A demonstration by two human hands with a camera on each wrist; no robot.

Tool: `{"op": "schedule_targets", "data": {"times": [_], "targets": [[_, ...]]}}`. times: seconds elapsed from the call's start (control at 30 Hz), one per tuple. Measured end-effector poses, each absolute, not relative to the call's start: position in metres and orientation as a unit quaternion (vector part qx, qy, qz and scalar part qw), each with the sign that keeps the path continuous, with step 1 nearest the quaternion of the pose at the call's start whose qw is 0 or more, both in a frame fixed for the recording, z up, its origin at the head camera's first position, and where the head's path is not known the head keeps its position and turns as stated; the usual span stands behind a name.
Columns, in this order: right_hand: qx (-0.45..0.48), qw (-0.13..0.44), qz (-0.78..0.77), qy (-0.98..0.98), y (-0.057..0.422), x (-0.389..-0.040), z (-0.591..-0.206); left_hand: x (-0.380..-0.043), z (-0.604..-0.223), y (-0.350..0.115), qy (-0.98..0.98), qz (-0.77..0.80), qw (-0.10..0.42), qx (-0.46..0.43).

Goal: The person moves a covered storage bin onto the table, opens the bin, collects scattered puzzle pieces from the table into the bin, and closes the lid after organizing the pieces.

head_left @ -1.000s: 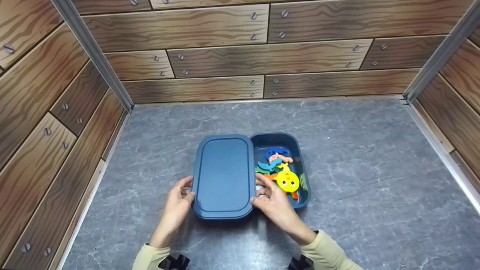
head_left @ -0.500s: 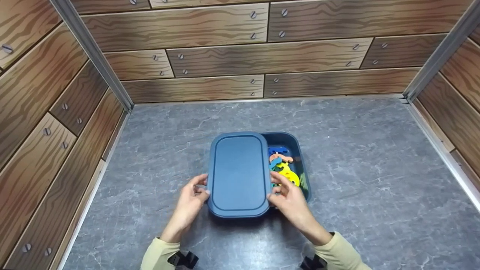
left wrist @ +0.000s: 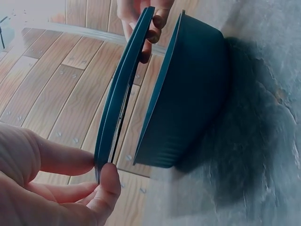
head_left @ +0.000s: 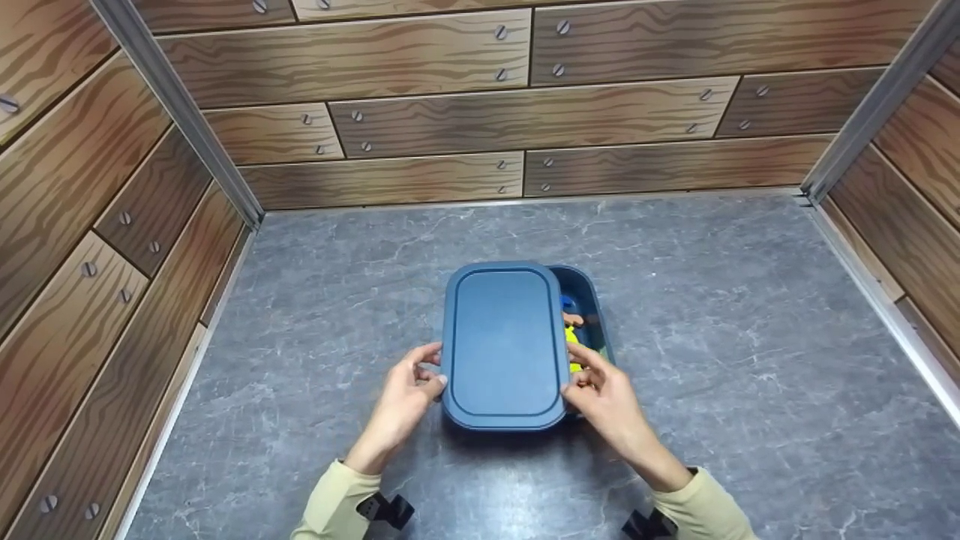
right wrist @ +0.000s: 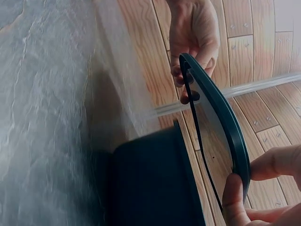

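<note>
A dark blue rectangular lid (head_left: 506, 345) with rounded corners is held level between both hands. My left hand (head_left: 405, 397) pinches its left edge between thumb and fingers, and my right hand (head_left: 607, 401) pinches the right edge. Beneath it stands a matching deep blue box (head_left: 592, 315), mostly covered in the head view. In the left wrist view a gap shows between the lid (left wrist: 117, 94) and the rim of the box (left wrist: 188, 94). Along the uncovered right strip lie colourful toy pieces, among them a yellow one (head_left: 572, 341) and a peach one (head_left: 573, 320).
The box stands on a grey marbled tabletop (head_left: 337, 300). Wood-patterned panels (head_left: 435, 120) rise at the back and on both sides, joined by grey metal corner strips (head_left: 180, 112).
Both hands have carried the lid to the right, from beside the box to over most of it. The toy pieces are now largely hidden. The box has stayed in place.
</note>
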State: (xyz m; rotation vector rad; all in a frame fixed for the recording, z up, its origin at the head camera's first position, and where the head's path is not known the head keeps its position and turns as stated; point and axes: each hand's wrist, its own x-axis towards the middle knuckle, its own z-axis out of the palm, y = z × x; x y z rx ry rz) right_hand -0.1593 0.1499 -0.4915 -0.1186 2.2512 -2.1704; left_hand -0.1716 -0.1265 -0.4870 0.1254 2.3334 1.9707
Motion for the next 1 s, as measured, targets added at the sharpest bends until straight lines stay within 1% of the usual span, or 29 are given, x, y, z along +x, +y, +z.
{"op": "schedule_targets", "data": {"times": [0.37, 0.57, 1.0], "targets": [[-0.004, 0.004, -0.681, 0.733, 0.170, -0.162, -0.487, -0.182, -0.489, -0.106, 0.759, 0.647, 0.053, 0.053], [-0.001, -0.006, -0.677, 0.736, 0.180, -0.166, -0.488, -0.186, -0.494, -0.095, 0.754, 0.652, 0.046, 0.065], [0.017, -0.006, -0.646, 0.763, 0.197, -0.175, -0.493, -0.191, -0.501, -0.076, 0.763, 0.643, 0.044, 0.058]]}}
